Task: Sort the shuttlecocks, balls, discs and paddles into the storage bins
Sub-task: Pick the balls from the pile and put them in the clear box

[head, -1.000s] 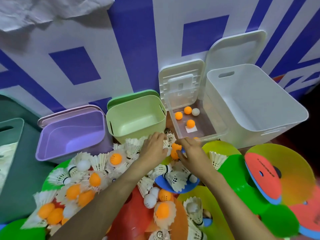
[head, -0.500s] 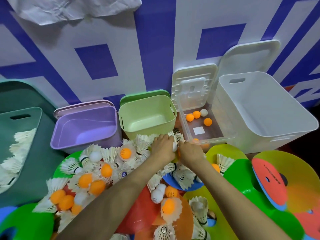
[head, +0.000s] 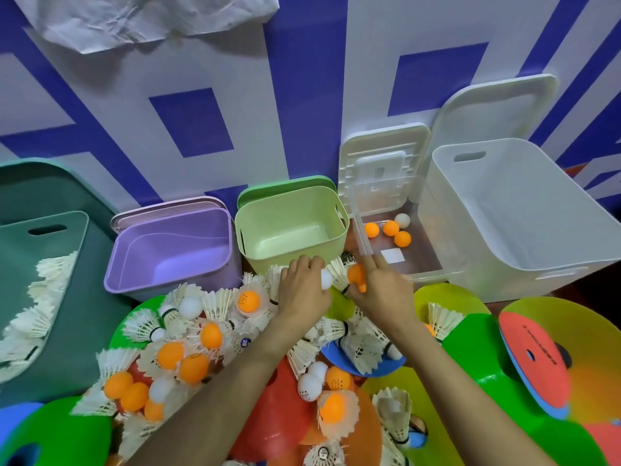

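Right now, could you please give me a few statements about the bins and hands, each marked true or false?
1. The clear box holds four balls. True.
2. The green bin holds shuttlecocks. False: nothing shows in it; shuttlecocks lie in the teal bin.
3. The right hand holds an orange ball. True.
4. The left hand grips a paddle. False: it holds a white ball.
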Tool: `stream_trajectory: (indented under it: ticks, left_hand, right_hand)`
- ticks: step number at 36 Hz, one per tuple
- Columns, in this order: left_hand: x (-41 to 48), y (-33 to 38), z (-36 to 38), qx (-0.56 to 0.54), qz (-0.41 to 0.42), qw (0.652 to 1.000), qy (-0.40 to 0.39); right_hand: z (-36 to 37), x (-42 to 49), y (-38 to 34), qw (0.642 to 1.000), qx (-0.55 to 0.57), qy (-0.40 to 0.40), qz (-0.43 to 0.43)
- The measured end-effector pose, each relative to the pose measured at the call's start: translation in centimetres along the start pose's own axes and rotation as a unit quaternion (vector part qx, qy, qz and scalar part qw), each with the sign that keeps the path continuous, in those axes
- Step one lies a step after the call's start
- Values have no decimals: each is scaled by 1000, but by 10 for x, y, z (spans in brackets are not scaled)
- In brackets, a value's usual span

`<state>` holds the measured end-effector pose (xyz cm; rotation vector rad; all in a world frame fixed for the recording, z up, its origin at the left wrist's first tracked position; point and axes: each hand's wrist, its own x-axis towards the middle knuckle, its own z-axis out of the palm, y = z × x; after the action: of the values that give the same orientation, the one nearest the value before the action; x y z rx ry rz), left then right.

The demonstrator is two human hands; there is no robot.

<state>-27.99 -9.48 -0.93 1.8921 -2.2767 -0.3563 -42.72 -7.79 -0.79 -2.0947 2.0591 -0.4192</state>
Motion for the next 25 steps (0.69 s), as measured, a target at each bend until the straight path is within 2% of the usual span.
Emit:
stream_trajectory:
  ticks: [3, 5, 7, 10, 13, 17, 20, 25]
  left_hand:
    - [10, 12, -2, -42, 2, 999, 22]
    - [21, 22, -4, -61, 8, 998, 23]
    - [37, 34, -5, -69, 22, 997, 29]
    - [65, 53, -4, -62, 43, 997, 32]
    - [93, 71, 3, -32, 61, 997, 28]
    - [124, 89, 16, 17, 75, 997, -12]
    - [142, 96, 27, 59, 79, 994, -48]
    - [154, 99, 40, 79, 70, 991, -86]
  right_hand:
    - [-20, 13, 19, 989, 79, 122, 16]
    - [-30, 30, 36, 982, 91, 151, 66]
    - [-31, 53, 58, 983, 86, 94, 129]
    - [-21, 78, 86, 977, 52, -49, 202]
    - [-9, 87, 100, 969, -13, -139, 203]
    - [7, 94, 112, 964, -47, -180, 191]
    - [8, 91, 113, 972, -42, -141, 184]
    - [-3, 64, 109, 992, -16, 6, 125]
